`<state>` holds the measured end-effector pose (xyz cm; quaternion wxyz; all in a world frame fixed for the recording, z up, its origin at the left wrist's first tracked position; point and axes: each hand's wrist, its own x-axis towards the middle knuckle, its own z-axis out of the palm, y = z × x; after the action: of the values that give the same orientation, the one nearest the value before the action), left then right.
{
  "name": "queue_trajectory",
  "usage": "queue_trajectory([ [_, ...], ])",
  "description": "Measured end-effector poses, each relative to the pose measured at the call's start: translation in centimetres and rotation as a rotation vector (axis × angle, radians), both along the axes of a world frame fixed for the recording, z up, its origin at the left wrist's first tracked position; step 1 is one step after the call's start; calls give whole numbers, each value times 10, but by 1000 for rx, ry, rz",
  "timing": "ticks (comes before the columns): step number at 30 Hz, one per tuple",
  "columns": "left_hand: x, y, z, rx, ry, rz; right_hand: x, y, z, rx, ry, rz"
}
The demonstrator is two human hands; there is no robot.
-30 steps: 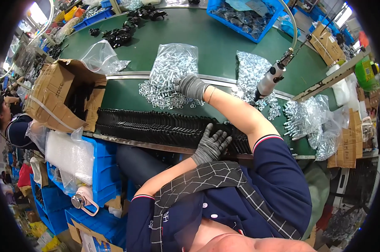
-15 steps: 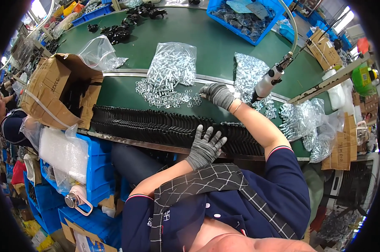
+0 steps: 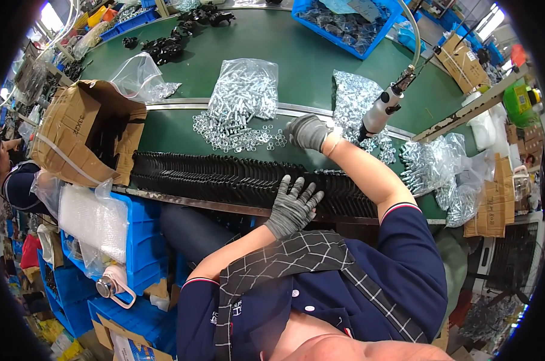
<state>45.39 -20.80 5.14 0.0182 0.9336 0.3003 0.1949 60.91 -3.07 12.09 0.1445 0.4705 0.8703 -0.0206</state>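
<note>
My left hand (image 3: 291, 207), in a striped grey glove, lies with fingers spread on the long row of black metal parts (image 3: 218, 182) standing on edge along the bench front. Gloved alike, my right hand (image 3: 310, 132) is curled closed above the green bench top, just right of the loose nuts (image 3: 239, 138). Whatever its fingers hold, if anything, is hidden. Behind the nuts, an open clear bag (image 3: 248, 84) spills shiny bolts. A pneumatic screwdriver (image 3: 380, 111) hangs from its hose to the right of my right hand, in front of a second bag of small metal parts (image 3: 356, 96).
An open cardboard box (image 3: 68, 138) with black parts lies on its side at left. More bagged bolts (image 3: 432, 165) rest at right. A metal rail (image 3: 182, 103) crosses the bench; beyond it are black parts (image 3: 164, 48) and a blue crate (image 3: 344, 42). Someone sits far left.
My right hand has drawn its fingers in from the edge of the nuts and curled them more. My left hand stays on the black parts. The view has shifted slightly.
</note>
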Motion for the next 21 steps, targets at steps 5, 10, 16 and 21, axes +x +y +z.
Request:
queue_trajectory([
  [5, -3, 0, 1, -19, -14, 6, 22, -66, -2, 0, 345, -143],
  [10, -4, 6, 6, -85, 49, -14, 31, -101, -12, 166, 598, -69],
  [16, -2, 4, 1, -72, 15, -31, 53, -86, -23, 161, 564, -35],
  [21, 6, 9, 4, -54, 19, -33, 67, -62, -14, -151, 576, 7],
])
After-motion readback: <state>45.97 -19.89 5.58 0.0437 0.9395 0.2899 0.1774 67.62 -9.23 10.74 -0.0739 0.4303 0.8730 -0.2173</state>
